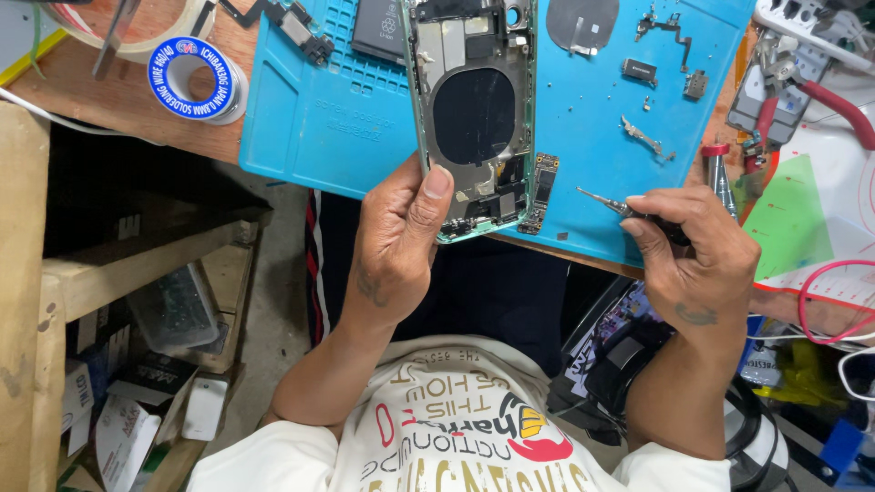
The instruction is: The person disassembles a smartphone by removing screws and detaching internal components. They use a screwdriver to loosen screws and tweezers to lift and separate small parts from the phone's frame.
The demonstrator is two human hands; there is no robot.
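My left hand (396,241) grips the lower end of an opened phone body (474,109), thumb pressed on its left edge. The phone's green frame shows a dark round coil and small boards inside, and it rests over a blue work mat (592,100). My right hand (697,251) holds a thin screwdriver (606,203), whose tip points left toward the phone's lower right corner, a short gap away. A small circuit board (544,187) lies just beside that corner.
Small metal brackets (643,137) and loose parts lie on the mat's right half. A blue solder wire spool (193,80) sits on the wooden bench at left. Red-handled pliers (802,91) and another screwdriver (717,173) lie at right. Shelves with boxes stand below left.
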